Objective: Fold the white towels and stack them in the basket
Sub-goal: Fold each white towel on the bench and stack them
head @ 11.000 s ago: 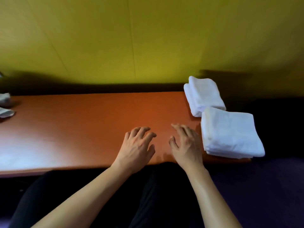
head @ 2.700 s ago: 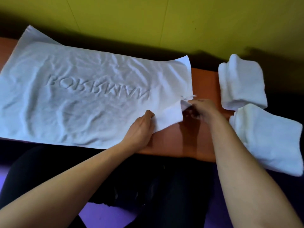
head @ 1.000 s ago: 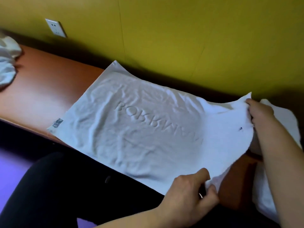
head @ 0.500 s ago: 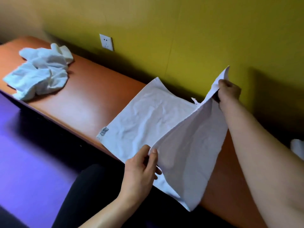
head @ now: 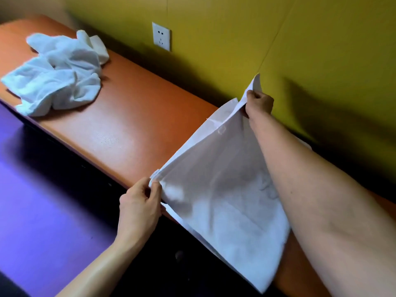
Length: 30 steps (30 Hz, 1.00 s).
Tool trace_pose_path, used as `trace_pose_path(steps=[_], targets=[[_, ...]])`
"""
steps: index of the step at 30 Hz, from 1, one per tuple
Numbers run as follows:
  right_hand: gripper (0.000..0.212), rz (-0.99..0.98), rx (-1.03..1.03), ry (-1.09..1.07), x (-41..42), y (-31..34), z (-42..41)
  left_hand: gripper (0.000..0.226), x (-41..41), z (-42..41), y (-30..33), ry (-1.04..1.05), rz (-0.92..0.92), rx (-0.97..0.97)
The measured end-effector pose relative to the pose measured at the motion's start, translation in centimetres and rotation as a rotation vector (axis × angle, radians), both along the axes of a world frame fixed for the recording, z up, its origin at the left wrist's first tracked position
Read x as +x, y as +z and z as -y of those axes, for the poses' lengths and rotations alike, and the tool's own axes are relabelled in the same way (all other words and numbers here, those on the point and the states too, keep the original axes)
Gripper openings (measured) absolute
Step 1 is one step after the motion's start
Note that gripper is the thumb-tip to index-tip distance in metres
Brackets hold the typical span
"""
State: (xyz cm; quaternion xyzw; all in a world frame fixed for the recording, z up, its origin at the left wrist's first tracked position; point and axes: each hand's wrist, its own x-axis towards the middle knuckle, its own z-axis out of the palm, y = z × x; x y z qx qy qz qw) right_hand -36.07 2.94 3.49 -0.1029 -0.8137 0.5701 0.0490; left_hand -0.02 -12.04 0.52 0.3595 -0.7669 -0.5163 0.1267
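- The white towel (head: 220, 189) now lies doubled over on the right part of the orange table (head: 128, 116), its near edge hanging past the table's front; a moment ago it was spread flat and open, so the first fold has just been carried across.
- The left hand (head: 139, 209) pinches the near corners together between thumb and fingers at the table's front edge.
- The right hand (head: 258, 102) is clamped on the far corners, lifted a little off the table close to the yellow wall (head: 321, 50), so the upper layer hangs slack between the two hands.
- Judgement: the half-fold is nearly made; the corners want matching and laying down before further folds bring it to stacking size.
- A crumpled pile of towels (head: 57, 73) waits at the far left of the table, well apart from the one in hand, so more folding appears to remain.
- A wall socket (head: 161, 36) sits on the wall above the table.
- No basket shows in this view, and the right forearm hides the table's right end.
- Nothing lies in the path of the fold itself.
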Motion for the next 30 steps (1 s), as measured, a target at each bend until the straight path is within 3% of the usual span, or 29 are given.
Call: trace_pose_path(steps=[3, 7, 14, 19, 22, 25, 30], targets=[[0.015, 0.082, -0.108, 0.07, 2.6, -0.5, 0.5, 0.039, -0.8, 1.9, -2.5, -0.062, 0.156, -0.135], [0.018, 0.117, -0.025, 0.093, 8.8, -3.0, -3.2, 0.03, -1.4, 3.2, -4.4, -0.072, 0.298, -0.24], [0.009, 0.025, 0.435, 0.022, 25.6, -7.0, -14.4, 0.02, -1.0, 3.0, -5.1, -0.124, 0.281, -0.335], [0.024, 0.131, 0.538, -0.175, 35.4, -8.6, -19.1, 0.049, -1.9, 1.9, -4.4, -0.159, 0.313, -0.334], [0.033, 0.307, 0.593, -0.177, 38.5, -8.6, -19.5, 0.051, -2.5, 1.9, -4.1, -0.176, 0.376, -0.306], [0.039, 0.381, 0.489, -0.081, 39.7, -8.1, -18.6, 0.042, -2.8, 2.0, -3.0, -0.203, 0.427, -0.183], [0.019, 0.397, 0.26, -0.071, 39.9, -7.7, -18.6, 0.021, -1.9, 1.4, -2.1, -0.274, 0.294, -0.141]])
